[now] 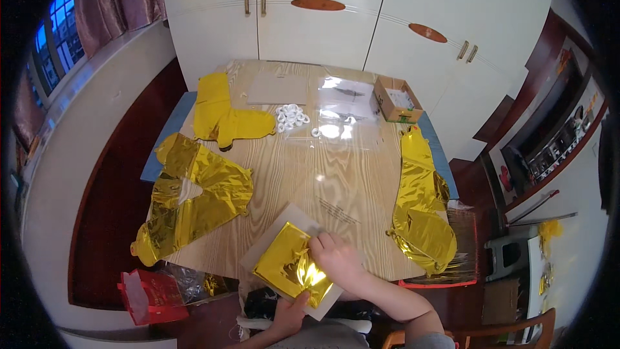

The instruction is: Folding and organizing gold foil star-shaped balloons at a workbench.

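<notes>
Your right hand (337,258) presses flat, fingers spread, on the top right edge of a folded gold foil piece (290,267). Your left hand (289,313) comes up from six o'clock, its fingers pinching the near edge of the grey card (284,220) beneath the foil. Both lie at the near edge of the worktop (310,168). At nine o'clock lies a large crumpled gold foil balloon (194,197), at three o'clock another foil balloon (421,203). Toward twelve o'clock sit white rings (292,116), a clear plastic sheet (342,113) and a small cardboard box (397,100).
</notes>
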